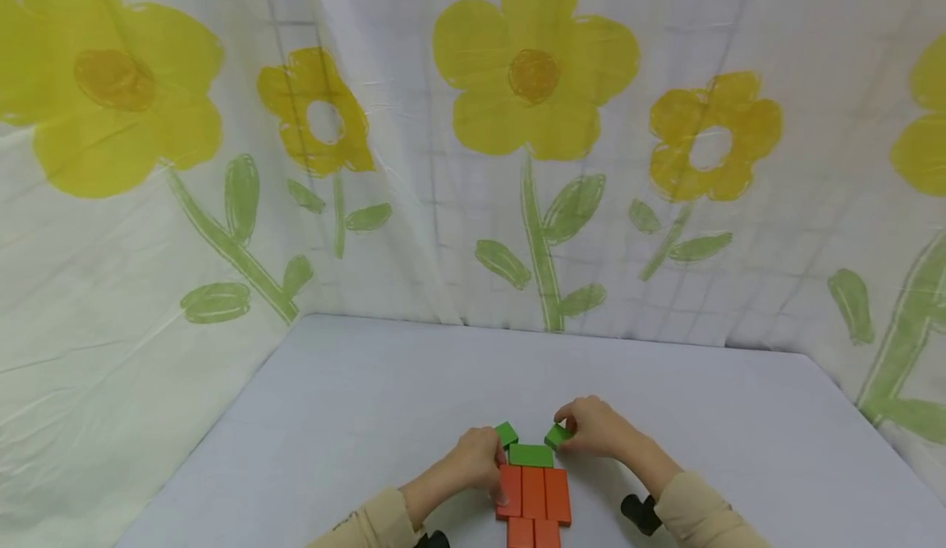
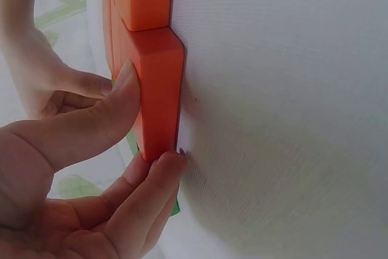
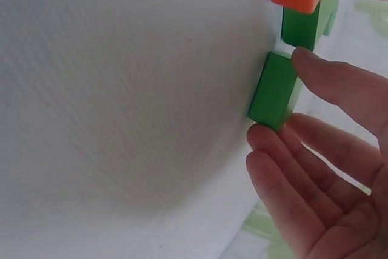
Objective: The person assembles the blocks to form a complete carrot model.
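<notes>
Several orange blocks [image 1: 534, 492] lie side by side on the table, with a longer green block [image 1: 530, 456] across their far end. My left hand [image 1: 473, 459] pinches the leftmost orange block [image 2: 162, 89], thumb on its top and fingertips at its far end. A small green block [image 1: 507, 434] sits turned at an angle just beyond this hand, partly hidden by it. On the other side, my right hand [image 1: 594, 429] pinches another small green block [image 3: 274, 89] between thumb and fingertips. That block stands slightly apart from the longer green one.
The white tabletop [image 1: 369, 392] spreads around the blocks. Behind and beside it hangs a white curtain [image 1: 414, 227] printed with yellow flowers. Two more orange blocks [image 1: 534, 533] run off the lower edge of the head view. A dark wrist device [image 1: 641, 515] sits by the right sleeve.
</notes>
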Demonstrator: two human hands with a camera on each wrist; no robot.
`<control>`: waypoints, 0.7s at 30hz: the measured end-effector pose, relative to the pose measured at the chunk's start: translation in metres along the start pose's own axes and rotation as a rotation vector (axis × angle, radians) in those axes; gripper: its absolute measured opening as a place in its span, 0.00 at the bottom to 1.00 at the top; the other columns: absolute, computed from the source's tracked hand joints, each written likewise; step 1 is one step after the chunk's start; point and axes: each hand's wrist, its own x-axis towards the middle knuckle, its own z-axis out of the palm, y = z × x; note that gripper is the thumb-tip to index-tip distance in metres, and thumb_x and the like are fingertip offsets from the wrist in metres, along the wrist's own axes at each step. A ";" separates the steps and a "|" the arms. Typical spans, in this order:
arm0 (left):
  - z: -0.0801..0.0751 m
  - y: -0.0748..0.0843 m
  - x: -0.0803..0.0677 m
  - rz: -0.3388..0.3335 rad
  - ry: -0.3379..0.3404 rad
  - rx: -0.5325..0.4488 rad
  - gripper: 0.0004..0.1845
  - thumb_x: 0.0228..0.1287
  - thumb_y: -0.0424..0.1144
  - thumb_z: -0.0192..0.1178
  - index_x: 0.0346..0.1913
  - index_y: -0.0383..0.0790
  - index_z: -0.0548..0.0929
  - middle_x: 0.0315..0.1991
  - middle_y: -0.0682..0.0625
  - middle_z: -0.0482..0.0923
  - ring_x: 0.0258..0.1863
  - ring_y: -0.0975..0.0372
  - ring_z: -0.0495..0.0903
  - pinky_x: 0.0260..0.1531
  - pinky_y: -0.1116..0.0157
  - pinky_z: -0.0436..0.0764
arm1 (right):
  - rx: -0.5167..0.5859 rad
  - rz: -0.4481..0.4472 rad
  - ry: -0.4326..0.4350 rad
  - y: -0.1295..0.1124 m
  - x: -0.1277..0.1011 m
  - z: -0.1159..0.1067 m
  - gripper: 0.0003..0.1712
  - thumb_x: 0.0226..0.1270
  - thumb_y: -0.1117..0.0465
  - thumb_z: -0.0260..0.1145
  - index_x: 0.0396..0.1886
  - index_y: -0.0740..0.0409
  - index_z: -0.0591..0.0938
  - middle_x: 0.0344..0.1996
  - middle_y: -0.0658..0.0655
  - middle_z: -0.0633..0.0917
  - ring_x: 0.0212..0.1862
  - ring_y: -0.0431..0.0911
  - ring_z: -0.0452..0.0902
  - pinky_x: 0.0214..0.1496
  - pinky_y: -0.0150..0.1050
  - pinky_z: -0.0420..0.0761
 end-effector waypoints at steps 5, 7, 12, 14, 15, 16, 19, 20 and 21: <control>0.001 -0.001 0.001 -0.006 -0.006 -0.007 0.16 0.31 0.27 0.80 0.26 0.31 0.83 0.23 0.49 0.79 0.24 0.61 0.74 0.26 0.66 0.78 | 0.002 -0.009 -0.013 -0.003 -0.002 0.001 0.19 0.48 0.65 0.77 0.41 0.69 0.85 0.28 0.55 0.84 0.32 0.46 0.78 0.34 0.41 0.80; 0.001 -0.001 0.001 -0.004 -0.009 -0.013 0.16 0.31 0.26 0.80 0.26 0.31 0.83 0.22 0.49 0.79 0.24 0.61 0.74 0.25 0.66 0.78 | 0.003 -0.006 -0.013 -0.004 -0.002 0.002 0.19 0.48 0.66 0.77 0.41 0.70 0.84 0.29 0.55 0.84 0.32 0.47 0.79 0.35 0.42 0.80; 0.001 -0.001 0.001 -0.002 -0.009 -0.016 0.16 0.32 0.26 0.80 0.26 0.31 0.83 0.23 0.49 0.78 0.24 0.61 0.73 0.25 0.66 0.78 | -0.003 -0.014 -0.005 -0.007 -0.003 0.002 0.19 0.49 0.66 0.77 0.41 0.70 0.84 0.30 0.56 0.84 0.33 0.48 0.79 0.35 0.43 0.80; 0.001 0.000 -0.001 0.003 -0.001 0.004 0.16 0.32 0.26 0.80 0.27 0.31 0.82 0.23 0.49 0.78 0.24 0.61 0.74 0.26 0.66 0.78 | -0.008 -0.004 0.001 -0.008 -0.004 0.001 0.19 0.50 0.65 0.76 0.42 0.69 0.84 0.31 0.56 0.84 0.35 0.49 0.80 0.36 0.43 0.80; 0.002 0.000 -0.002 0.012 0.007 0.034 0.17 0.33 0.27 0.79 0.28 0.31 0.82 0.24 0.49 0.78 0.25 0.61 0.74 0.27 0.66 0.78 | -0.013 0.000 0.011 -0.008 -0.005 0.000 0.19 0.51 0.63 0.76 0.43 0.69 0.84 0.32 0.56 0.85 0.35 0.49 0.80 0.37 0.44 0.80; 0.003 0.001 -0.004 0.026 0.016 0.066 0.17 0.33 0.28 0.79 0.29 0.31 0.82 0.25 0.49 0.78 0.26 0.61 0.74 0.28 0.66 0.78 | -0.013 0.006 0.026 -0.009 -0.005 -0.001 0.19 0.53 0.62 0.75 0.43 0.68 0.85 0.33 0.56 0.85 0.36 0.51 0.80 0.37 0.45 0.80; 0.006 0.003 -0.011 0.091 0.051 0.224 0.19 0.34 0.32 0.79 0.31 0.34 0.80 0.27 0.51 0.75 0.27 0.62 0.74 0.29 0.66 0.76 | -0.045 0.049 0.118 -0.010 -0.006 -0.003 0.18 0.57 0.58 0.73 0.43 0.65 0.85 0.38 0.57 0.85 0.42 0.54 0.81 0.43 0.50 0.79; 0.007 0.004 -0.013 0.124 0.070 0.288 0.20 0.34 0.33 0.78 0.32 0.35 0.79 0.28 0.51 0.75 0.28 0.62 0.74 0.30 0.66 0.76 | -0.059 0.057 0.161 -0.010 -0.006 -0.004 0.18 0.58 0.57 0.73 0.44 0.64 0.85 0.40 0.58 0.85 0.45 0.56 0.80 0.45 0.51 0.79; 0.007 0.004 -0.015 0.159 0.096 0.345 0.20 0.34 0.34 0.77 0.34 0.36 0.79 0.30 0.51 0.75 0.29 0.62 0.74 0.30 0.66 0.76 | -0.073 0.061 0.209 -0.009 -0.005 -0.005 0.18 0.59 0.57 0.72 0.45 0.64 0.85 0.42 0.59 0.85 0.47 0.57 0.80 0.47 0.53 0.78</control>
